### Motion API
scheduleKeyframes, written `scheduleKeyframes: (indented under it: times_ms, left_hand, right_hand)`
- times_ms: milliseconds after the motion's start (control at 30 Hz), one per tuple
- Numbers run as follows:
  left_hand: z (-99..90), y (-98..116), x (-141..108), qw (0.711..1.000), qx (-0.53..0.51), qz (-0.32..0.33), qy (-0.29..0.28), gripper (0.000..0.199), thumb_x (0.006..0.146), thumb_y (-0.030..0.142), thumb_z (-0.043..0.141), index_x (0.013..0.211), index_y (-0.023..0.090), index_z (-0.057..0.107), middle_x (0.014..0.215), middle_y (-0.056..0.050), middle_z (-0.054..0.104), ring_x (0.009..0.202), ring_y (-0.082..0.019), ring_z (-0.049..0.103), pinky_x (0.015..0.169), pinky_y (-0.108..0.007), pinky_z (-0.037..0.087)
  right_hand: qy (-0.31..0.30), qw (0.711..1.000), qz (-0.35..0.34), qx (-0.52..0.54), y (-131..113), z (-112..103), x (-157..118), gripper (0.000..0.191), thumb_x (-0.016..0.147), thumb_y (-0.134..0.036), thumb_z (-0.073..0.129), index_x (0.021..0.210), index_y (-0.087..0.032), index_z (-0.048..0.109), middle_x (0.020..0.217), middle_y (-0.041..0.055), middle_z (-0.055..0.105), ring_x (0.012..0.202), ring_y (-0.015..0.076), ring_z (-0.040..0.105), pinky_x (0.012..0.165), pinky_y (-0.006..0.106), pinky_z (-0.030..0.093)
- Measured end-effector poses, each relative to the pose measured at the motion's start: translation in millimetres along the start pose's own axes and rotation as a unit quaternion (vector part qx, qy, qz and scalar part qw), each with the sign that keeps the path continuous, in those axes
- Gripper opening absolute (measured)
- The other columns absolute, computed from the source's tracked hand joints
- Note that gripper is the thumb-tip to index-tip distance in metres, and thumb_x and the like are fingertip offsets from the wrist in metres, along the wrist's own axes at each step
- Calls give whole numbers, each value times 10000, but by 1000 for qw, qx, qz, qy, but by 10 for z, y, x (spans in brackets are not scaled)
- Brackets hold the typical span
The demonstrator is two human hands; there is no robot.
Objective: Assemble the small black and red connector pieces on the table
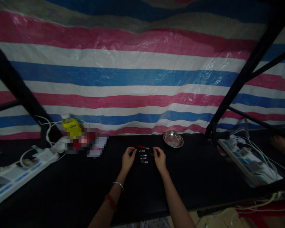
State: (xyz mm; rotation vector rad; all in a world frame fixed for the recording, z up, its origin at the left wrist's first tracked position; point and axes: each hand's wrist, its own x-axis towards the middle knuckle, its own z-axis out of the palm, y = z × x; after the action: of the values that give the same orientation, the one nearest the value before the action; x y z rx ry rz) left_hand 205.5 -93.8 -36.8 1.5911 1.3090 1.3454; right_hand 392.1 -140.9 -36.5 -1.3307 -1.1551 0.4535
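- Left hand point(128, 159): rested on the black table point(192, 177) near its middle, fingers curled inward toward the small parts; whether it pinched anything could not be told (the spot was dark and small in view).
- Right hand point(159, 158): lay just right of the parts, fingers bent and drawn together at the tips; what they gripped, if anything, could not be told.
- Parts point(143, 157): a cluster of tiny dark pieces with pale ends, lying on the table between the two hands.
- Red piece point(142, 147): a slim red-and-white item, lying flat just beyond the parts, between the fingertips of both hands.
- Bracelet point(118, 184): a silver band on the left wrist, with a red band point(110, 202) farther up the forearm.
- Dish point(173, 139): a round metal dish at the table's far edge, beyond and right of the right hand, apart from it.
- Bottle point(72, 126): yellow with a white cap, at the far left of the table, beside a blurred patch.
- Power strips: one at the left point(19, 171) and one at the right point(247, 161), each with white cables.
- Tarp point(142, 79): striped red, white and blue, hung behind the table.
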Motion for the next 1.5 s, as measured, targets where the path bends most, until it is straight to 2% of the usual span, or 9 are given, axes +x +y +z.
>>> scheduleKeyframes:
  times_ms: [167,300,400,500,633,767,933,1267,1500]
  left_hand:
    - [-15,-50,12,995,93,14,-41,246,776,410,529,883,201,600,910,-53,676,917,-205,625,837,-362,462]
    - [-28,0,2,984,166,30,-65,181,778,358,530,875,236,623,914,-21,685,899,-202,617,840,-371,446]
    - [-35,38,-4,979,185,37,-75,158,776,316,529,880,253,630,922,-3,686,895,-189,611,842,-357,437]
    - [-40,71,-11,976,198,35,-83,155,776,299,529,876,267,642,924,4,687,906,-189,602,842,-351,430]
    - [-45,122,-31,970,225,41,-88,161,770,330,545,879,285,655,940,4,684,933,-210,584,840,-364,416]
    - [-46,170,-56,964,245,57,-92,178,789,367,527,883,286,655,961,-4,680,974,-226,563,846,-375,395]
    - [-41,191,-64,961,252,67,-95,177,812,375,503,860,292,652,962,2,674,972,-225,552,838,-375,382]
    - [-34,155,-65,961,250,66,-94,201,822,377,485,866,281,656,962,-19,669,968,-230,545,841,-377,380]
    - [-30,165,-73,965,240,73,-81,162,814,348,511,850,286,656,946,-7,671,948,-220,554,834,-367,379]
  right_hand:
    - [-50,989,-55,-129,-39,-56,-15,247,832,-217,448,927,-192,675,856,59,636,842,189,512,787,314,385]
    - [-96,973,-57,-200,-100,-62,-34,227,770,-159,504,857,-221,705,818,52,628,843,199,498,776,316,374]
    - [-92,964,-53,-244,-155,-62,-53,226,733,-145,536,838,-235,714,856,54,602,870,207,484,801,336,361]
    - [-96,966,-75,-226,-219,-47,-78,214,699,-137,566,798,-251,718,930,45,564,909,205,471,829,344,359]
    - [-156,966,-115,-172,-303,14,-136,227,689,-100,583,736,-271,725,1026,32,547,997,204,452,887,354,346]
    - [-198,955,-124,-180,-360,62,-188,257,703,-105,601,772,-315,732,1136,18,534,1081,214,420,939,381,311]
    - [-211,949,-116,-205,-375,70,-202,271,707,-119,608,809,-339,729,1183,13,529,1105,224,407,944,392,313]
    - [-181,954,-102,-216,-344,9,-183,194,688,-145,634,747,-300,735,1157,30,547,1067,234,418,921,397,327]
    - [-226,944,-111,-215,-341,-13,-187,127,709,-230,673,767,-325,735,1316,-9,462,1143,254,363,952,422,296]
